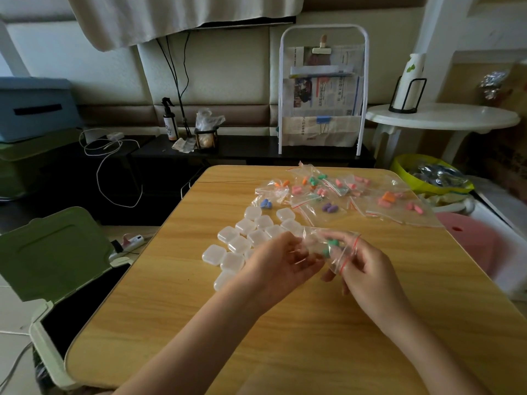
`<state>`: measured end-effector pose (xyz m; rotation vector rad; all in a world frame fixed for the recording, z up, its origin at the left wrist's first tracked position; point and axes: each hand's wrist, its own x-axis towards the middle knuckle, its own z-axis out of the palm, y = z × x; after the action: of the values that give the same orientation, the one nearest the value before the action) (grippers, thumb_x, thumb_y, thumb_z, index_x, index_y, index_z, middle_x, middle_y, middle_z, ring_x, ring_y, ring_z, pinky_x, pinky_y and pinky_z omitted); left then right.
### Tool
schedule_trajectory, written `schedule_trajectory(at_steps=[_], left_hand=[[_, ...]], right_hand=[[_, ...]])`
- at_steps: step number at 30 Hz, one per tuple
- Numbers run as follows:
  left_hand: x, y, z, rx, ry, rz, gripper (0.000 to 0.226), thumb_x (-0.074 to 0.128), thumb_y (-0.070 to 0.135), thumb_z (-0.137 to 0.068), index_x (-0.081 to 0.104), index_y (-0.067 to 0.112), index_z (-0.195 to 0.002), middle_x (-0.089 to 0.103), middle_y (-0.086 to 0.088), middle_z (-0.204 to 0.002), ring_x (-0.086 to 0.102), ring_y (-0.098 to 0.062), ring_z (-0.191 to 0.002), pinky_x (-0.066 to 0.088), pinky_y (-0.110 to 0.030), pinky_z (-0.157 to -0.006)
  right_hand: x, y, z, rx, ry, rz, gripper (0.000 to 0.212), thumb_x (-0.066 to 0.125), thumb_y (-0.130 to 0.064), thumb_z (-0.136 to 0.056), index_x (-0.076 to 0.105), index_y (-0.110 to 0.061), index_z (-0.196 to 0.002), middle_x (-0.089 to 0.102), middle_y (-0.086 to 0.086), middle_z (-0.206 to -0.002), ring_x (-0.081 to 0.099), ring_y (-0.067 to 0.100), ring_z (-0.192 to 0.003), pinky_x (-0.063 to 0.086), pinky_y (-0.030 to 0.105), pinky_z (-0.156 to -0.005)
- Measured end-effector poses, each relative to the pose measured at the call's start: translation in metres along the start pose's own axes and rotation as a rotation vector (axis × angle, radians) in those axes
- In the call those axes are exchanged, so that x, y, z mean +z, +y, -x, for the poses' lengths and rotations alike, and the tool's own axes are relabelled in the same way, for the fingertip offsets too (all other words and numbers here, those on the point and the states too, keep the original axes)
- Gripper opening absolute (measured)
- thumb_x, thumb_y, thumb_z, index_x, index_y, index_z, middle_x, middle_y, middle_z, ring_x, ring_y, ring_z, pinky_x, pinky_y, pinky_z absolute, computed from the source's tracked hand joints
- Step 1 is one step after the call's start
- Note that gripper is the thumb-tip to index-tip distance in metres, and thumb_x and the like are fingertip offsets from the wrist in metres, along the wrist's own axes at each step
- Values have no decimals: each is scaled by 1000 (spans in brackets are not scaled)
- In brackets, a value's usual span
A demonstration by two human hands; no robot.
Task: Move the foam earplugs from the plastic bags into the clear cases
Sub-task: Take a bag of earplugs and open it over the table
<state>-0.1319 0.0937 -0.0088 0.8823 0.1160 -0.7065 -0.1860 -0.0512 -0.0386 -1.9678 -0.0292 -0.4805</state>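
Both hands hold one small clear plastic bag (340, 253) with a red zip strip above the wooden table (285, 323). Green foam earplugs (330, 246) show inside it. My left hand (281, 262) pinches the bag's left side, and my right hand (363, 269) pinches its right side near the red strip. Several clear square cases (245, 242) lie shut in a cluster just left of and behind my left hand. Several more bags of orange, pink, purple, blue and green earplugs (342, 195) are spread across the far right of the table.
A green storage bin with its lid raised (54, 252) stands left of the table. A pink stool (470, 240) and a yellow basin (427, 178) sit to the right. A newspaper rack (322, 92) stands behind the table, on a black bench with a spray bottle.
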Motion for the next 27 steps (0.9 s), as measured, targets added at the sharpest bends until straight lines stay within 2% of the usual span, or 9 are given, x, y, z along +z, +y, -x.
schedule_trajectory(at_steps=[4, 6, 9, 10, 14, 17, 22, 25, 27], left_hand=[[-2, -4, 1, 86, -20, -208, 11, 53, 4, -93, 60, -5, -93, 65, -16, -80, 67, -26, -72, 59, -31, -64], [-6, -6, 1, 110, 25, -210, 10, 51, 0, -94, 58, -7, -94, 67, -15, -76, 69, -21, -66, 57, -25, -56], [-8, -6, -1, 114, 60, -147, 11, 50, -1, -94, 58, -9, -92, 67, -15, -72, 69, -18, -60, 56, -24, -52], [-8, -6, -1, 125, 54, -128, 11, 50, -2, -94, 59, -9, -90, 67, -15, -71, 69, -18, -59, 57, -24, -54], [-6, -6, -3, 173, 22, -108, 9, 51, -7, -92, 59, -7, -88, 69, -14, -73, 70, -19, -65, 59, -26, -62], [-6, -8, -4, 176, 22, -92, 9, 49, -9, -91, 57, -5, -89, 68, -13, -74, 70, -18, -66, 59, -27, -63], [-3, -3, -1, 119, -21, -20, 15, 44, -10, -93, 57, -5, -90, 67, -17, -74, 69, -20, -62, 59, -28, -58], [-3, -3, 0, 104, -35, -34, 14, 43, -9, -93, 56, -5, -89, 67, -17, -74, 69, -20, -62, 60, -29, -61], [-4, -3, 0, 107, -28, -38, 13, 44, -9, -93, 56, -5, -91, 67, -18, -77, 70, -20, -64, 59, -28, -61]], right_hand=[[1, 2, 0, 20, -65, 21, 31, 53, -13, -96, 64, -35, -116, 69, -10, -72, 54, 16, -51, 46, 41, -48], [3, 2, 1, -38, -38, 93, 30, 59, -12, -93, 67, -29, -116, 70, -13, -77, 62, 9, -60, 52, 31, -53], [1, 2, 0, -91, 65, 174, 24, 69, -8, -85, 73, -18, -106, 70, -15, -75, 60, -3, -58, 39, 7, -49], [-1, 2, -1, -89, 87, 186, 21, 70, -10, -84, 74, -16, -103, 70, -15, -75, 60, -5, -59, 38, 6, -49], [-3, 4, -3, -43, 34, 140, 14, 69, -15, -84, 70, -21, -96, 72, -12, -79, 66, 1, -71, 48, 15, -54], [-4, 9, -5, -16, -5, 143, 16, 67, -12, -87, 68, -20, -101, 71, -7, -80, 68, 11, -69, 53, 26, -51], [-7, 3, 0, -139, -56, 311, 29, 64, -8, -87, 65, -24, -111, 59, -23, -76, 61, -4, -71, 45, 9, -58], [-7, 2, 3, -217, -91, 482, 17, 56, -24, -91, 56, -27, -108, 56, -20, -80, 58, 0, -73, 48, 18, -58], [-6, 3, 4, -272, -90, 604, 9, 45, -35, -94, 46, -31, -102, 50, -18, -75, 53, 0, -66, 41, 19, -48]])
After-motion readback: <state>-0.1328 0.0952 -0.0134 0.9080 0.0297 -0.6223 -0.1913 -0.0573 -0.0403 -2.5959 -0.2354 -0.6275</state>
